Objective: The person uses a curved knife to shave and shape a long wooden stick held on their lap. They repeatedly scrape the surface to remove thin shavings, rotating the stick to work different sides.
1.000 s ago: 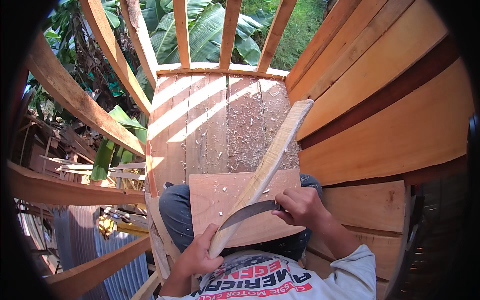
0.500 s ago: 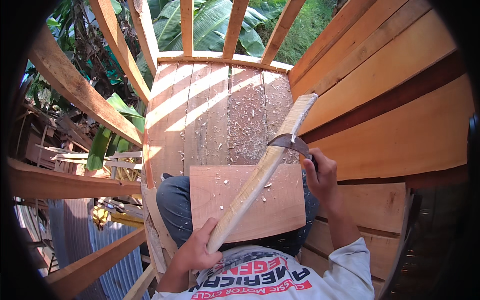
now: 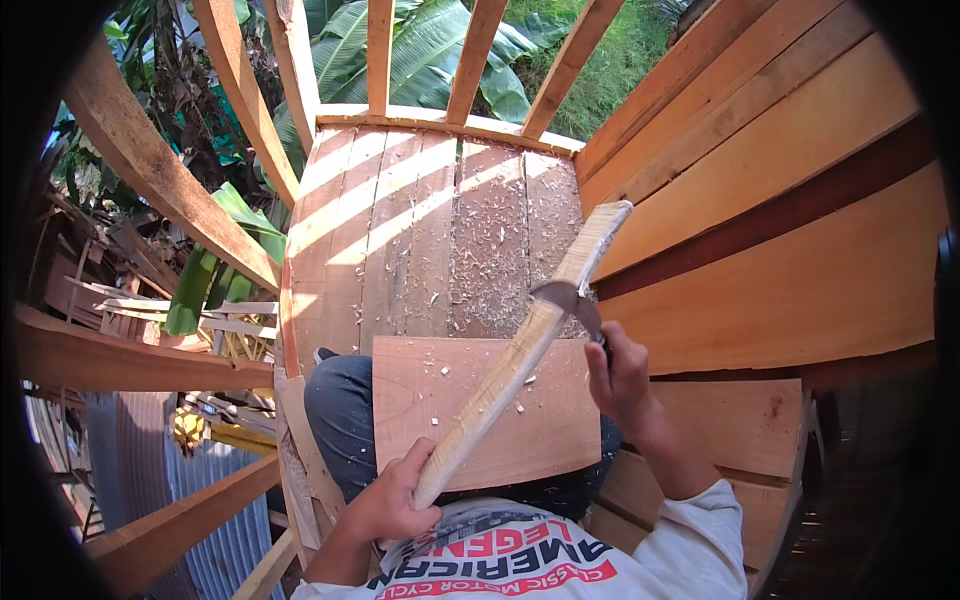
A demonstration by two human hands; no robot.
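Board (image 3: 440, 395) lay across legs (image 3: 335, 415); small chips (image 3: 519, 407) rested on its face. Stick (image 3: 497, 392) crossed board diagonally, near end at near-left corner, far end past far edge. Left hand (image 3: 398, 497): clamped around stick's near end, beside board's near-left corner. Right hand (image 3: 625, 372): clamped on handle of knife (image 3: 563, 296), near board's far-right corner. Blade lay across stick, just beyond board's far edge. Open room: floor (image 3: 385, 290), strewn with shavings (image 3: 490, 250), ran from board's far edge to rail (image 3: 420, 118). Wall (image 3: 770, 285) bounded room right of board.

Sunlit stripes (image 3: 402, 217) cross the plank floor (image 3: 388, 300) beside a wooden wall (image 3: 780, 275).
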